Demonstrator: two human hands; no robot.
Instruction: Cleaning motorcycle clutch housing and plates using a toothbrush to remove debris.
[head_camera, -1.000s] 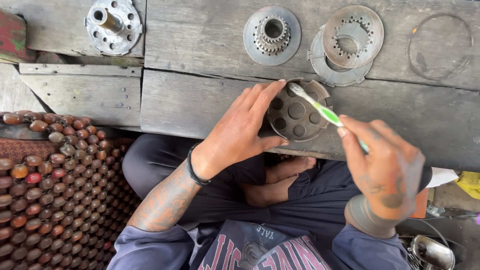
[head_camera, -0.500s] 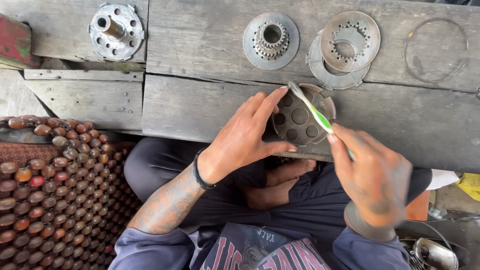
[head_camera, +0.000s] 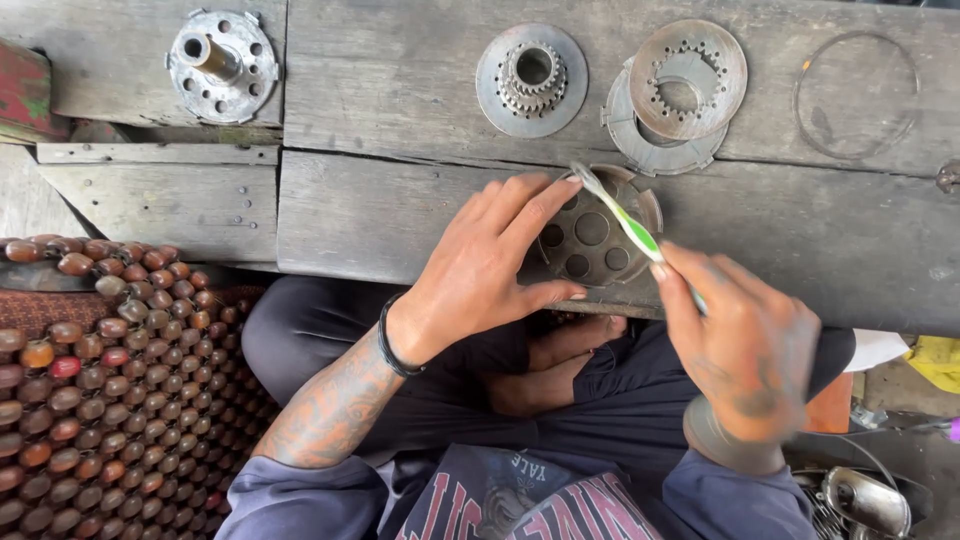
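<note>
Head view looks down on a wooden bench (head_camera: 400, 215), where the left hand (head_camera: 490, 265) lies spread over a round perforated metal plate (head_camera: 592, 240) (dark, with a ring of holes), fingers fanned across its left rim and thumb hooked under its near edge. The right hand (head_camera: 745, 345) pinches the handle of a green-and-white toothbrush (head_camera: 625, 215), whose head rests on the plate's far rim. Compared with a second ago, the brush head has slid from the upper middle of the plate out to its top left edge, and the left fingers have crept further over the disc. Scrubbing seems to be working round the rim. The plate sits at the bench's near edge, above the person's lap. Beyond it lie a toothed hub (head_camera: 531, 80) and stacked rings (head_camera: 672, 95), near but apart, with bare wood between.
</note>
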